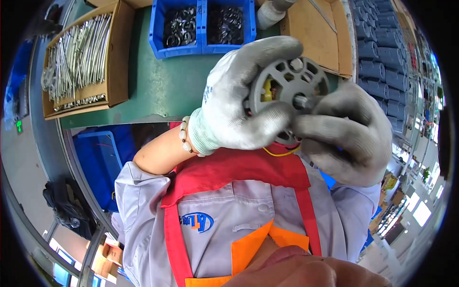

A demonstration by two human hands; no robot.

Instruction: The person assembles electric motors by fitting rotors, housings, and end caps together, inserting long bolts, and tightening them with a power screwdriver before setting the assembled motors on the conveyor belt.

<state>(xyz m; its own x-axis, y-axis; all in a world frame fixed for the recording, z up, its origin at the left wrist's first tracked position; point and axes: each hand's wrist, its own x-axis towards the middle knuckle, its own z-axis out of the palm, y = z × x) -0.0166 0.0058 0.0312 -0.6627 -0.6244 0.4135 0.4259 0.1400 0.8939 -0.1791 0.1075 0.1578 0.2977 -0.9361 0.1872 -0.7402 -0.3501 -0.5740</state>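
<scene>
My left hand (234, 100), in a white knit glove with grey-coated fingers, grips a small electric motor (287, 90) by its rim, raised in front of my chest. Its grey round end cover has spoke-like openings, and yellowish parts show through them. A short metal shaft (301, 101) stands out from the centre. At that shaft the fingers of my right hand (354, 134), gloved alike, are pinched together; whatever lies between the fingertips is hidden. Yellow and red wires (281, 154) hang below the motor.
On the green bench (148, 81) a cardboard box (117, 62) of thin metal rods stands left. Two blue bins (203, 50) with small dark rings sit at the back, beside a grey-white bottle-like object (269, 16) and another cardboard box (311, 43). Grey cylindrical parts (382, 67) are stacked right.
</scene>
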